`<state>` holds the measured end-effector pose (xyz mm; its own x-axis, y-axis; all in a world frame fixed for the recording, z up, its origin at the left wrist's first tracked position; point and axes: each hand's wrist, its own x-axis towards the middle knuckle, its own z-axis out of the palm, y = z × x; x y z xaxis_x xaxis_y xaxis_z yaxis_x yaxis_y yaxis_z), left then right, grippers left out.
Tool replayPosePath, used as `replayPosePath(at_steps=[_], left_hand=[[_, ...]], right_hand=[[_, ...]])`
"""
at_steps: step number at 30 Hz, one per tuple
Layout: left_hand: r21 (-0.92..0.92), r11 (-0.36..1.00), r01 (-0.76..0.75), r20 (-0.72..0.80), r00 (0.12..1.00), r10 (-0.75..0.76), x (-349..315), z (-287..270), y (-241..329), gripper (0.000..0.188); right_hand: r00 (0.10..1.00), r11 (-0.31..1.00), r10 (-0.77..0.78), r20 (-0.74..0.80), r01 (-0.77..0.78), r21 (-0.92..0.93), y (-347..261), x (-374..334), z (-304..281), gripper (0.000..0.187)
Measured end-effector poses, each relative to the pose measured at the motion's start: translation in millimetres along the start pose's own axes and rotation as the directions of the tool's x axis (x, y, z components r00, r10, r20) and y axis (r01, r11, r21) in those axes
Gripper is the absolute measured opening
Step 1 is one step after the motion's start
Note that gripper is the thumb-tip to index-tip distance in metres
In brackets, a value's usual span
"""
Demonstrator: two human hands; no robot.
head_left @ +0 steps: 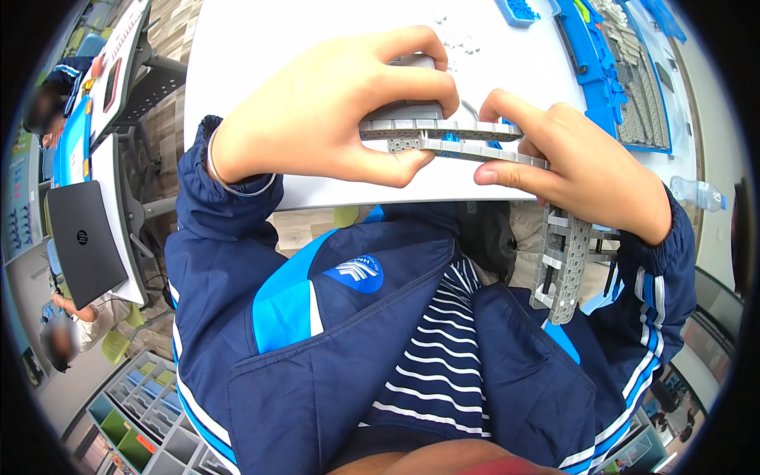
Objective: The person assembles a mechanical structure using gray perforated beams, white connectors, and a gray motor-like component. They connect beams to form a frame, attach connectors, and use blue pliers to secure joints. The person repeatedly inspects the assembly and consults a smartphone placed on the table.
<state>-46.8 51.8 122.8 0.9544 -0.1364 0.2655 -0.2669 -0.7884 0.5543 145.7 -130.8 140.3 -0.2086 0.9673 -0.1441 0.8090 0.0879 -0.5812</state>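
Note:
Between my hands is a grey plastic building-beam assembly (475, 129), with two long beams side by side and small blue pins between them. My left hand (356, 103) is closed round its left end, with a grey block (413, 111) under the fingers and the thumb against the lower beam. At the other end, my right hand (554, 142) pinches the beams between thumb and fingers. A perforated grey section (564, 265) hangs down below my right hand past the table edge; whether it joins the held beams is hidden by the hand.
Loose small pale parts (459, 36) lie on the white table (253, 47). At the back right are a blue tray of grey beams (637, 87) and a small tub of blue pins (521, 11). A plastic bottle (697, 194) lies right. Another table holds a black laptop (89, 241); people sit beyond.

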Motion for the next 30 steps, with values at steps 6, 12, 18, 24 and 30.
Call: replayPosePath(at_steps=[6,12,18,24,30], left_hand=[[0.068,0.997,-0.042,-0.023,0.999,0.044,-0.1,1.5,1.5,0.036],[0.079,0.995,-0.062,-0.029,0.998,0.064,-0.1,3.7,0.1,0.035],[0.09,0.993,-0.081,-0.025,0.996,0.083,1.4,5.5,0.3,0.037],[0.182,0.979,-0.086,-0.04,0.995,0.095,2.7,9.9,6.7,0.042],[0.218,0.972,-0.088,-0.046,0.994,0.1,5.4,14.9,8.2,0.044]], right_hand=[[1.0,0.999,-0.024,0.011,0.024,-0.048,-5.4,1.8,-0.8,0.035],[1.0,1.0,0.001,0.013,-0.001,-0.032,-6.4,1.6,0.4,0.034],[0.998,0.997,-0.022,-0.056,0.018,-0.077,-5.0,-0.9,3.3,0.032],[0.997,0.985,0.022,-0.071,-0.034,-0.167,-4.6,-7.2,7.4,0.03],[0.996,0.983,0.033,-0.089,-0.049,-0.18,-3.7,-10.6,9.4,0.029]])
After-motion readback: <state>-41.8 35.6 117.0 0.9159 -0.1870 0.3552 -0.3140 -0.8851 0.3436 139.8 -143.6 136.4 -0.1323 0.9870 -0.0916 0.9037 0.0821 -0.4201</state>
